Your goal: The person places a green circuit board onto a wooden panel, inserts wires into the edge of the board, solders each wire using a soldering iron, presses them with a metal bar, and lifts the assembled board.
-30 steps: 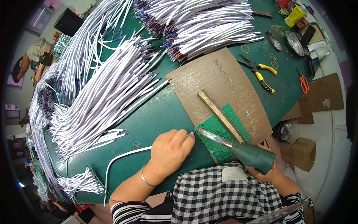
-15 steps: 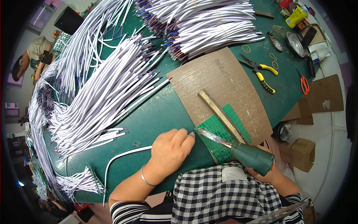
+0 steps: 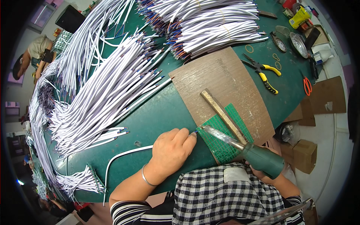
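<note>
My left hand [image 3: 173, 149] is closed on a white cable [image 3: 129, 153], whose stripped blue wire end shows by the fingertips at the left edge of a green circuit board panel [image 3: 215, 140]. In my right hand [image 3: 260, 170] is a soldering iron [image 3: 258, 159] with a thick green handle. Its metal tip lies over the panel, slightly to the right of the wire end. A square metal bar [image 3: 225, 116] rests across the panel, which sits on a brown board [image 3: 221, 77].
Loose white cables [image 3: 101, 93] cover the left; tied bundles [image 3: 221, 33] lie at the back. Panels with cables attached [image 3: 84, 180] are at the lower left. Yellow-handled pliers [image 3: 261, 71], orange scissors [image 3: 307, 85] and a metal dish [image 3: 298, 44] are on the right. A person [image 3: 35, 56] is at far left.
The soldering iron has drawn back a little to the right, its tip moving away from the wire end. My left hand stays in place with the cable.
</note>
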Motion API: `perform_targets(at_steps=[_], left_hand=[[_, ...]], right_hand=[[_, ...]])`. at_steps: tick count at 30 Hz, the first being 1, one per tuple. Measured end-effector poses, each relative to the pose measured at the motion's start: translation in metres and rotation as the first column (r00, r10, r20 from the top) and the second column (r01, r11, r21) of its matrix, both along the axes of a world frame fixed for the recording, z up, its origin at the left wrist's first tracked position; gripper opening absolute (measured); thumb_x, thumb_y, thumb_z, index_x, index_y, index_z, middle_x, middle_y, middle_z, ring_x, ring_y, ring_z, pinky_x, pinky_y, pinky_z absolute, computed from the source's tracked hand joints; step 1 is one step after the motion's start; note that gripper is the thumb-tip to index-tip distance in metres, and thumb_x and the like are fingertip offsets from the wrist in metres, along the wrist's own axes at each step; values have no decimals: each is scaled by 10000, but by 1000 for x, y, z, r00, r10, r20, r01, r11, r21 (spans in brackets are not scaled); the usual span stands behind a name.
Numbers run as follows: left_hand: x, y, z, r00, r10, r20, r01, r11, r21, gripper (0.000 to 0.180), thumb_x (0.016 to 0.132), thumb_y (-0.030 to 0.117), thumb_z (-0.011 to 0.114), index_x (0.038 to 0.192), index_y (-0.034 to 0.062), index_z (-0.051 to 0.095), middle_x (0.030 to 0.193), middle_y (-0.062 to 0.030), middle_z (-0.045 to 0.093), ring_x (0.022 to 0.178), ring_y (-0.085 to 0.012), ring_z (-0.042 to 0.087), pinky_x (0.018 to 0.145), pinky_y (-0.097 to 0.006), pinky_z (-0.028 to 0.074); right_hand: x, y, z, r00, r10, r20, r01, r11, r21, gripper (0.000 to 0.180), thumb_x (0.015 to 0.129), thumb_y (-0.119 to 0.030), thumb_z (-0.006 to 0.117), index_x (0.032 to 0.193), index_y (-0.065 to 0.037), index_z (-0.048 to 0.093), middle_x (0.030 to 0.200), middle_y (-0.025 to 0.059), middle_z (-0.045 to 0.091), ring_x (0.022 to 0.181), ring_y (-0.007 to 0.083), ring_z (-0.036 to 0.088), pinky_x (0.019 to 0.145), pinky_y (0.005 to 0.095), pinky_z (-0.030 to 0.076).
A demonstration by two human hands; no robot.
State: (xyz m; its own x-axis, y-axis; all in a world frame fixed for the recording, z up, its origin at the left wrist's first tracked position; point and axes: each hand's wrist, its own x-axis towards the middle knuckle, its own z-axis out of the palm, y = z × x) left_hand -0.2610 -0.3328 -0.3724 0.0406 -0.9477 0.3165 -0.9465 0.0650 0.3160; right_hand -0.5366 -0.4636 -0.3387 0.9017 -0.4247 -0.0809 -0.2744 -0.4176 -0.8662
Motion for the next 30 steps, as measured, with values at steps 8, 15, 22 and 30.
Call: perform_targets(at_steps=[8, 15, 22, 30], left_hand=[[1, -1, 0, 999, -44, -20, 44, 999, 0, 175, 734, 144, 569, 895, 86, 607, 728, -30, 469, 634, -175, 529, 525, -301, 447], [1, 13, 0, 999, 30, 32, -32, 996, 81, 209, 726, 144, 597, 930, 106, 622, 782, -22, 515, 714, -180, 550, 588, -317, 459], [87, 67, 14, 862, 444, 244, -454, 891, -14, 227, 684, 29, 630, 899, 95, 661, 799, -61, 579, 780, -268, 554, 696, -388, 430], [119, 89, 14, 859, 466, 214, -502, 848, 170, 132, 718, 49, 697, 818, 74, 615, 810, -73, 552, 817, -278, 517, 738, -391, 399]], right_hand=[[-36, 9, -10, 966, -158, -206, 141, 986, -95, 190, 831, -104, 620, 995, -10, 636, 950, 89, 676, 858, 208, 637, 803, 347, 495], [-15, 17, -4, 939, -299, -169, 327, 929, 172, 138, 853, -56, 585, 971, 2, 628, 868, 72, 665, 821, 173, 622, 778, 313, 494], [-22, 20, -8, 910, -406, -80, 413, 881, 229, 165, 861, -65, 587, 1003, 12, 618, 878, 88, 663, 818, 178, 627, 767, 309, 500], [-23, 8, -16, 980, -190, 64, 182, 976, 116, 213, 825, -20, 626, 1032, 22, 608, 897, 112, 659, 763, 180, 665, 694, 291, 537]])
